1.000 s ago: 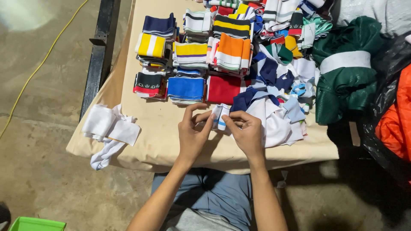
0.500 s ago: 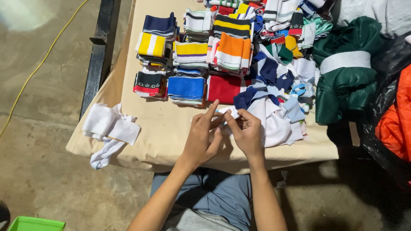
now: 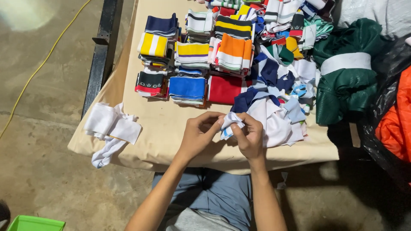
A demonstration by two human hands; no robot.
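both hands, left hand (image 3: 199,136) and right hand (image 3: 250,137), pinch a small white cloth piece (image 3: 231,122) between them, just above the tan bench (image 3: 158,124). folded striped stacks (image 3: 192,55) lie behind, a loose scrap pile (image 3: 274,102) just right.

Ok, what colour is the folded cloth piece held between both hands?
The cloth piece is white with a blue edge, clearest in the head view.

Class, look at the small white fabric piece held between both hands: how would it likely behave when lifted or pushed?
The white fabric piece is bunched between the left hand and right hand, so it is probably floppy and very light. Pushed across the tan table cover, it would likely crumple and drag, not slide or roll.
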